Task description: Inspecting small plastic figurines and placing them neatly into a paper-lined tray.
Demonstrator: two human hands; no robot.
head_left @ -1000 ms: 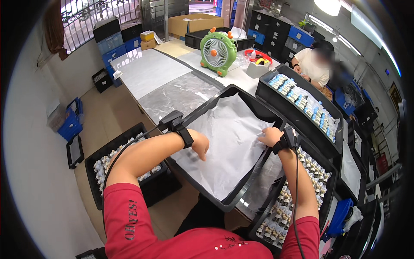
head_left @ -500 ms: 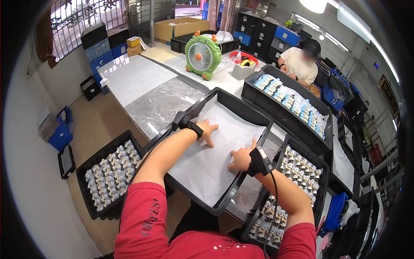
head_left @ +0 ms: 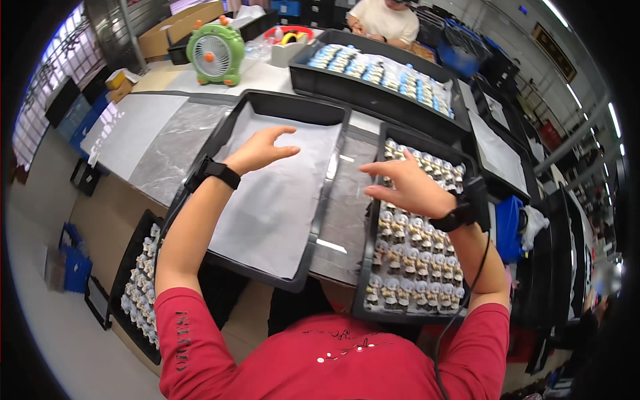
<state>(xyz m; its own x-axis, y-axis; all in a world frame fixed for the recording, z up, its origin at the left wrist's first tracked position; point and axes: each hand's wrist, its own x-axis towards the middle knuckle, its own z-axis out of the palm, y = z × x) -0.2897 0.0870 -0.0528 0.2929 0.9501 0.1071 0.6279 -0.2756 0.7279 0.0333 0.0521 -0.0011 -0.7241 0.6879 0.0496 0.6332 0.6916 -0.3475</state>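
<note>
A black tray (head_left: 293,107) lined with a white paper sheet (head_left: 267,207) lies in front of me on the table. Above its sheet hovers my left hand (head_left: 263,148), thumb and fingers apart and holding nothing. My right hand (head_left: 413,183) reaches over a second black tray (head_left: 365,303) to the right, packed with rows of small figurines (head_left: 407,257) with pale grey tops. Its fingers are spread above the figurines, with nothing visible in them; the hand hides some of the figurines beneath it.
Beyond the trays stands a long black crate (head_left: 320,77) of blue and white pieces. A green fan (head_left: 215,55) is at the back left. Another figurine tray (head_left: 127,320) sits low at left. Across the table, a person (head_left: 383,20) works. A blue bin (head_left: 510,227) is at right.
Both hands have lifted off the paper sheet. My right hand has moved right, over the figurine tray. The view has turned to the right.
</note>
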